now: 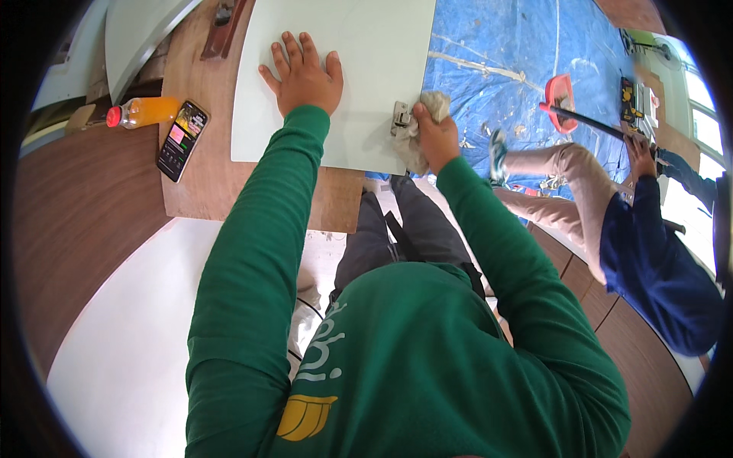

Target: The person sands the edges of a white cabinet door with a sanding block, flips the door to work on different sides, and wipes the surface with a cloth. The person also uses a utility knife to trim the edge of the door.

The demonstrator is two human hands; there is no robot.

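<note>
A pale white panel (366, 46) lies flat on a wooden board in front of me. My left hand (307, 80) rests palm down on the panel, fingers spread. At the panel's right edge my right hand (438, 137) grips a crumpled beige rag (412, 153), part of it bunched above the thumb. Right beside the rag, a small metal hinge (401, 117) sits on the panel near its edge. The rag partly covers the panel's near right corner.
A phone (183, 141) and an orange drink bottle (149, 112) are at the left of the wooden board (206, 183). A hand plane (224, 30) lies beyond. At right, a person in dark blue (649, 259) holds a long-handled tool near a red dustpan (561, 103) over blue sheeting (489, 46).
</note>
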